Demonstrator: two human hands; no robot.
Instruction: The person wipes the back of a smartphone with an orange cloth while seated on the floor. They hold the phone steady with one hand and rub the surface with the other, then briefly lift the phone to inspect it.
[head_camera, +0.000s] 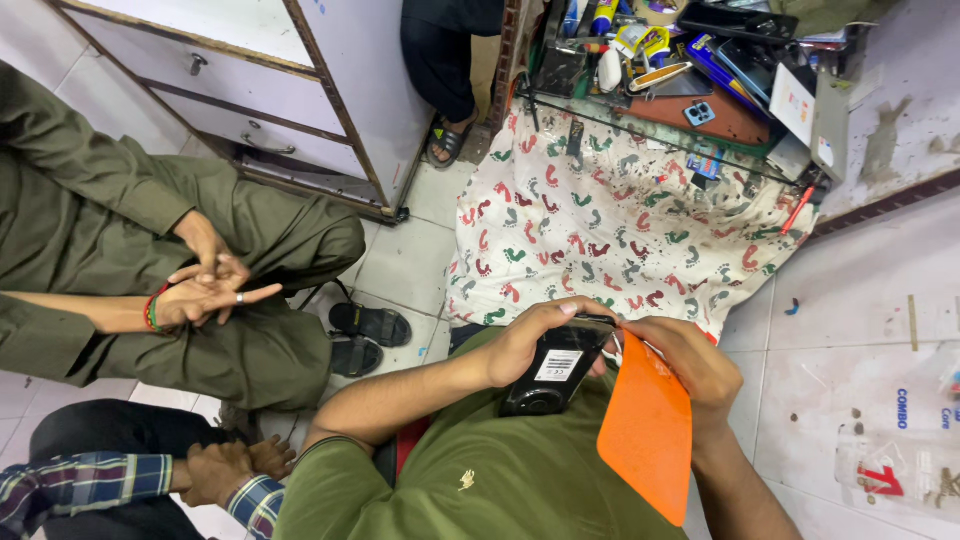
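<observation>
I hold a black phone (556, 372) close against my chest, back side up, with a white sticker on its back and the camera ring at its near end. Its long axis runs from near-left, by my green shirt, up to far-right, where both my hands meet. My left hand (530, 335) wraps over the far-left edge of the phone, fingers curled around its top and closed on it, forearm coming in from the near left. My right hand (690, 365) is closed too, pinching a thin orange plastic card (648, 428) whose far corner sits right at the phone's far-right edge, touching it or just beside it; I cannot tell whether the corner is in the seam. The card hangs down and toward me from that corner, broad face up, so the phone lies to the left of my right hand and the card's edge points across at it.

My right fingertips are hidden behind the card and the phone's corner, and the phone's front is turned away from view. Its far end is covered by my left fingers.

Beyond my hands a cloth printed with coloured footprints (620, 230) drapes off a cluttered worktop (740, 120) of tools and phone parts. To the left sits a person in olive clothes with clasped hands (205, 285), and another in a plaid sleeve (90, 480) nearer.
</observation>
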